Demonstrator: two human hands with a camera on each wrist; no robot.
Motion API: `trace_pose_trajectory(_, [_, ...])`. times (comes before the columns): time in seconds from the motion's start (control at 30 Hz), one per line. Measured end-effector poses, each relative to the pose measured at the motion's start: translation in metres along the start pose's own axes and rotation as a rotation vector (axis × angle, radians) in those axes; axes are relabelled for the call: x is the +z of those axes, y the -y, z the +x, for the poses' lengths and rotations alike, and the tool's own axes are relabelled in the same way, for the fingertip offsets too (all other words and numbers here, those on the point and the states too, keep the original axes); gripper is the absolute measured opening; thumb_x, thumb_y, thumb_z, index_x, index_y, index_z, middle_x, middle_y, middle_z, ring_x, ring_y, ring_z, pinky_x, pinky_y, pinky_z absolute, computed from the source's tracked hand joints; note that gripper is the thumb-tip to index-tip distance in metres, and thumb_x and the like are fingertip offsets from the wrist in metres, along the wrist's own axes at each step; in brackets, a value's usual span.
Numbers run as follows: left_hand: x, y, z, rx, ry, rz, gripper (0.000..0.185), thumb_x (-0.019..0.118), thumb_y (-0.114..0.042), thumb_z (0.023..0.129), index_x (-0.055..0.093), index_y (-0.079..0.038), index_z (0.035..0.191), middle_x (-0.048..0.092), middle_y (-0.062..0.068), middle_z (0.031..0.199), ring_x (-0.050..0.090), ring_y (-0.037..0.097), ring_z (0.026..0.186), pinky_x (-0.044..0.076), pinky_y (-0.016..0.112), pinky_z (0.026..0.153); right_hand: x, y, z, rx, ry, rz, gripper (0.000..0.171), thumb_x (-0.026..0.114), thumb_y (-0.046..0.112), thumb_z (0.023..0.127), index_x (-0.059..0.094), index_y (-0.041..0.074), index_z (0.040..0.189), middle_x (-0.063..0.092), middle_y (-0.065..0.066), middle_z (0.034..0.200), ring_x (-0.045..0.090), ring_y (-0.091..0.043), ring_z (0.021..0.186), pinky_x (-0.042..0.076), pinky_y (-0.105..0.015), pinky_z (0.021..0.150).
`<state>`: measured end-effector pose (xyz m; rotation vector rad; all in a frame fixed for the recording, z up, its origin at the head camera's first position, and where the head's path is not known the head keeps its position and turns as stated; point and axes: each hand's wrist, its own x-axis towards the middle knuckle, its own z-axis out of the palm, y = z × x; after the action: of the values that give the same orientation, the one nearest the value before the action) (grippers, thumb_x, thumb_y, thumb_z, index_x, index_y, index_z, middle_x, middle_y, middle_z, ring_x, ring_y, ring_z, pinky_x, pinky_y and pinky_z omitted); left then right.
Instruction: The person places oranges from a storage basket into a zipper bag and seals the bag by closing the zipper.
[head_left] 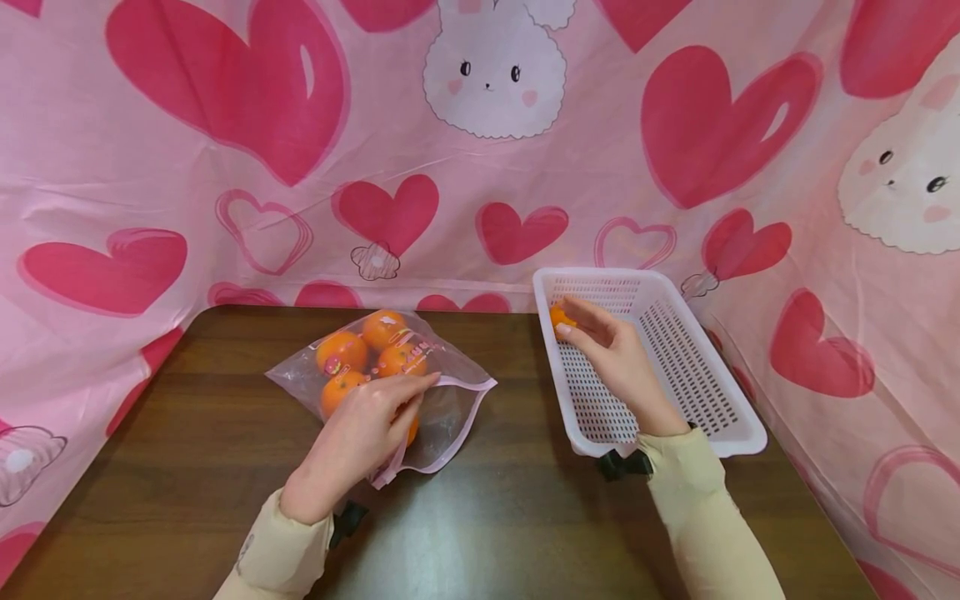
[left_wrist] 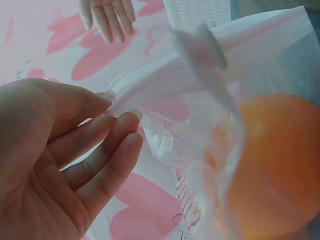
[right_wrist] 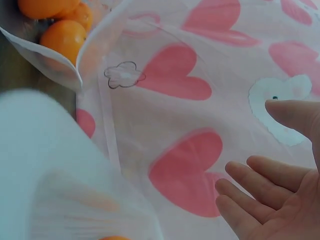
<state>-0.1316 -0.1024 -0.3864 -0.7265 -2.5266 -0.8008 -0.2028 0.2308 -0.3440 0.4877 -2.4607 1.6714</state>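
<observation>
My left hand (head_left: 365, 433) pinches the rim of a clear zip bag (head_left: 442, 417) with pink print, thumb against fingertips. Several oranges (head_left: 342, 353) lie inside the bag, and one large orange (left_wrist: 275, 165) shows through the film in the left wrist view. Over the white plastic basket (head_left: 667, 292) is my right hand (head_left: 618, 367), its fingers extended and apart, with nothing held in the right wrist view. A single orange (head_left: 559, 322) sits at the basket's far left corner, partly hidden behind that hand; only its top edge (right_wrist: 115, 238) shows from the right wrist.
The bag and basket stand on a dark wooden table (head_left: 495, 517), the bag left of the basket with bare wood between. A pink cloth (head_left: 450, 167) with hearts and rabbits hangs behind and at both sides, close to the basket's far end.
</observation>
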Motion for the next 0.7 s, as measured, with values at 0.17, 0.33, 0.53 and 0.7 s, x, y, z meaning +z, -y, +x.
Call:
trace_pose_trajectory(0.17, [0.001,0.001,0.000,0.005,-0.008,-0.001,0.039,0.079,-0.006,0.089,0.074,-0.013,0.127,0.074,0.002,0.114,0.071,0.019,0.099,0.057,0.042,0.086,-0.007,-0.003,0.005,0.028,-0.011,-0.031,0.051,0.067,0.023,0.100,0.055,0.005,0.147,0.059,-0.013,0.141,0.055,-0.029,0.130,0.045,-0.026,0.103])
trace_pose_trajectory(0.33, [0.001,0.002,0.000,0.004,-0.005,-0.003,0.040,0.080,-0.007,0.088,0.074,-0.013,0.127,0.074,0.002,0.114,0.071,0.019,0.098,0.057,0.042,0.085,-0.011,-0.005,0.009,0.035,-0.021,-0.012,0.051,0.067,0.023,0.100,0.056,0.005,0.146,0.059,-0.012,0.141,0.054,-0.029,0.131,0.043,-0.030,0.106])
trace_pose_trajectory(0.53, [0.002,0.002,0.002,0.000,0.001,-0.006,0.040,0.080,-0.006,0.088,0.074,-0.013,0.127,0.074,0.003,0.114,0.071,0.019,0.099,0.057,0.042,0.085,-0.013,-0.008,0.014,0.074,-0.021,-0.042,0.053,0.066,0.027,0.101,0.054,0.007,0.148,0.058,-0.013,0.142,0.053,-0.028,0.132,0.042,-0.040,0.108])
trace_pose_trajectory(0.7, [0.002,0.002,0.001,-0.004,0.001,-0.012,0.041,0.080,-0.007,0.088,0.074,-0.014,0.128,0.074,0.003,0.116,0.071,0.020,0.101,0.057,0.042,0.086,-0.018,-0.012,0.020,0.099,-0.011,-0.061,0.055,0.066,0.030,0.101,0.052,0.009,0.150,0.057,-0.013,0.144,0.052,-0.028,0.133,0.040,-0.045,0.110])
